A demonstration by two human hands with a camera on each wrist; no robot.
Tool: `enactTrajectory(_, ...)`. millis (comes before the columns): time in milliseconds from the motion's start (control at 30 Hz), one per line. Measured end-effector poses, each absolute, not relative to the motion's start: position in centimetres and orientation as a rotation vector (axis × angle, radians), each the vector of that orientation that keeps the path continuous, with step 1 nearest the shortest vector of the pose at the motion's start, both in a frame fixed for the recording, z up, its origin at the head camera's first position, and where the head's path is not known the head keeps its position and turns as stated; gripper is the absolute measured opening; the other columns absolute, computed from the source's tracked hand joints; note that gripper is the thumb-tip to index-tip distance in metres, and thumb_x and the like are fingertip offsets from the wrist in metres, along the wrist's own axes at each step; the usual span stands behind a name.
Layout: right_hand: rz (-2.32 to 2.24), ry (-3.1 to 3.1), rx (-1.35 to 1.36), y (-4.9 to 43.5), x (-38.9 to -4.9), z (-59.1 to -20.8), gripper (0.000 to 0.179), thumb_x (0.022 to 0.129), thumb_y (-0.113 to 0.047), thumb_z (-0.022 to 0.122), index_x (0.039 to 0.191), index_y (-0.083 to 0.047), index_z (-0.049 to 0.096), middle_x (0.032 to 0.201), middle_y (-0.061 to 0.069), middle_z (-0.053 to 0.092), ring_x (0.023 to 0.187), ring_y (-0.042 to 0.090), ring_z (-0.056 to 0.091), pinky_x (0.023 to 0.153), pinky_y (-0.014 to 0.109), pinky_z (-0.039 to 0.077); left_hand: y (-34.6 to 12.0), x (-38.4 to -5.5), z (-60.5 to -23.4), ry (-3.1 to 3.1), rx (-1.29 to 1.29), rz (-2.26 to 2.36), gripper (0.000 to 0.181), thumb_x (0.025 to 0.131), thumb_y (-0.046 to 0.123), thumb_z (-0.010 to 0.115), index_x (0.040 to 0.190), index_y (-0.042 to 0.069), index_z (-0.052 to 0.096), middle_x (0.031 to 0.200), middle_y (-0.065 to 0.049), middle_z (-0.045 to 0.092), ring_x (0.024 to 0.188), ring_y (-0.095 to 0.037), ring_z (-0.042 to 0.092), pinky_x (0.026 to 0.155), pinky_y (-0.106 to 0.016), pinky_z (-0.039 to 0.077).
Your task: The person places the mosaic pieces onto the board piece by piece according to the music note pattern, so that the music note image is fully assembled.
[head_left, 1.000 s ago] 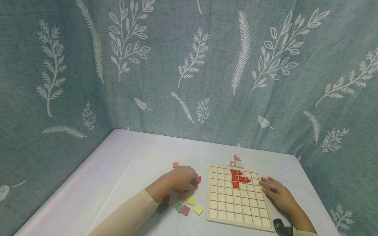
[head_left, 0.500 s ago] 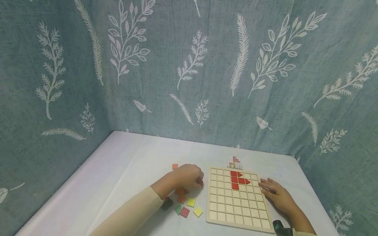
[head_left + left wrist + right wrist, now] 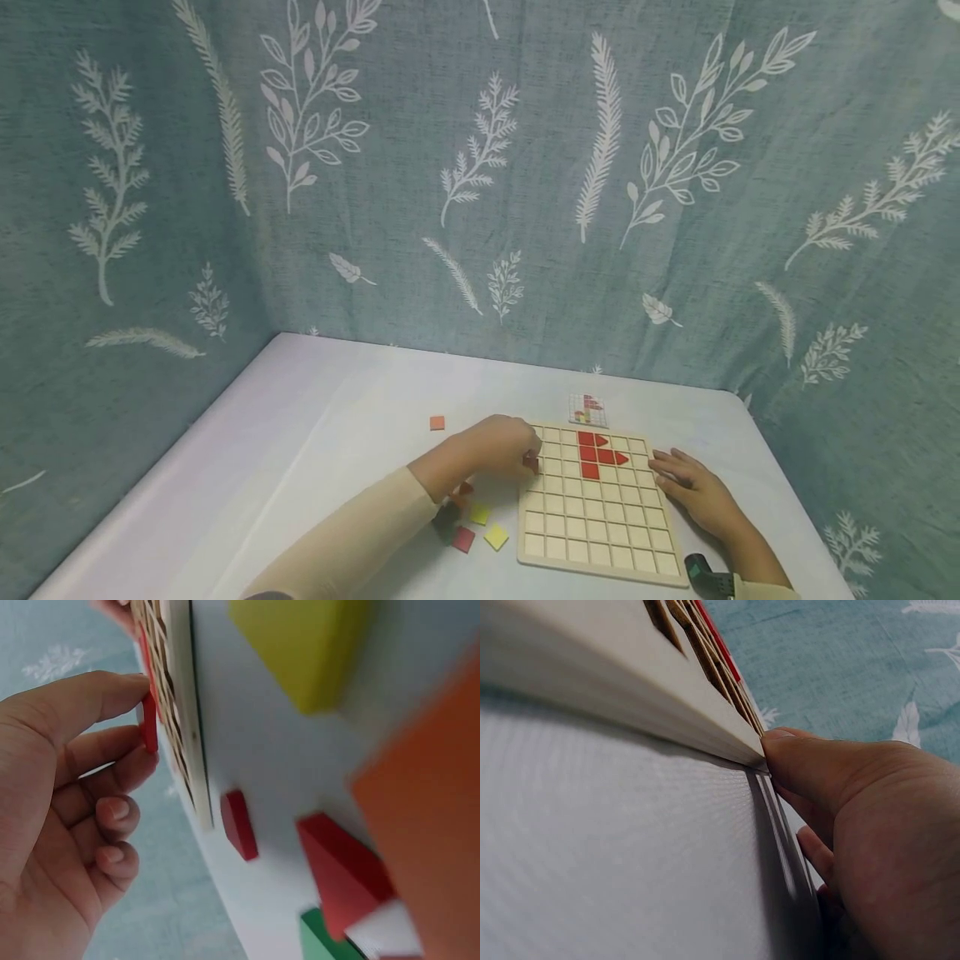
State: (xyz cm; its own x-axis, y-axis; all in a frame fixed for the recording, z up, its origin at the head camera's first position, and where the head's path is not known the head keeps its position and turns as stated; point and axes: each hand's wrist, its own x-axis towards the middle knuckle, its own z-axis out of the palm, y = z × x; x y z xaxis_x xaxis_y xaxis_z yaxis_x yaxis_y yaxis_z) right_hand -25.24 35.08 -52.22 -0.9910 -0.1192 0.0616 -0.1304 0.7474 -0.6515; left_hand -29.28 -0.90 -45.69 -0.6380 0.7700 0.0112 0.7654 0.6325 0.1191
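Note:
My left hand (image 3: 497, 448) pinches a small flat red tile (image 3: 151, 726) between thumb and fingertips, over the left edge of a wooden grid board (image 3: 592, 564). In the left wrist view its other fingers curl loosely. Several red tiles (image 3: 588, 454) lie in the board's upper cells, two of them with pointed ends. Along the board's right side rests my right hand (image 3: 699, 493), fingers extended. The right wrist view has its thumb (image 3: 787, 746) touching the board's edge. The tile's full outline is partly hidden by the left fingers.
A small printed pattern card (image 3: 587, 410) lies behind the board. Left of the board are loose pieces: a yellow tile (image 3: 496, 537), a red tile (image 3: 463, 540), a green piece (image 3: 322, 936) and others partly under the left arm. One orange tile (image 3: 437, 423) sits farther back.
My left hand has lifted a red tile from among the loose pieces and carried it right, to the board's left edge. The right hand stays beside the board. The head view has shifted slightly.

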Motion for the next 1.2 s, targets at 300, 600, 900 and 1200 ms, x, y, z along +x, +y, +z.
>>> enactTrajectory(300,1.142,-2.922,0.187,34.9,-25.1,-52.0,0.059,0.089,-0.051,0.062,0.128,-0.006,0.063,0.146,0.012,0.045,0.141,0.043,0.020,0.106,0.066,0.012,1.7,-29.7,-45.2,2.788,1.339,0.159,0.017,0.085,0.036,0.075,0.080,0.021,0.069,0.072,0.015,0.058,0.063,-0.003,0.051,0.060,-0.022,0.044)
enactTrajectory(600,1.139,-2.917,0.196,35.0,-25.0,-52.0,0.057,0.090,-0.049,0.062,0.128,-0.006,0.064,0.146,0.012,0.046,0.141,0.042,0.021,0.105,0.067,0.013,4.6,-30.8,-45.5,2.768,1.392,0.192,0.013,0.085,0.036,0.075,0.082,0.024,0.071,0.073,0.018,0.059,0.067,0.000,0.052,0.064,-0.019,0.045)
enactTrajectory(900,1.132,-2.918,0.209,35.1,-25.1,-52.0,0.057,0.090,-0.049,0.062,0.128,-0.006,0.064,0.146,0.012,0.046,0.140,0.043,0.022,0.105,0.067,0.014,6.7,-31.3,-46.4,2.745,1.306,0.274,0.010,0.084,0.033,0.075,0.080,0.027,0.067,0.074,0.019,0.058,0.068,0.000,0.054,0.067,-0.021,0.046)
enactTrajectory(1200,1.117,-2.915,0.213,35.1,-25.2,-52.1,0.058,0.090,-0.051,0.061,0.127,-0.007,0.064,0.145,0.012,0.047,0.140,0.042,0.022,0.106,0.067,0.014,9.0,-31.3,-46.2,2.737,1.371,0.205,0.015,0.086,0.037,0.074,0.079,0.026,0.065,0.075,0.018,0.058,0.068,0.000,0.053,0.064,-0.021,0.045)
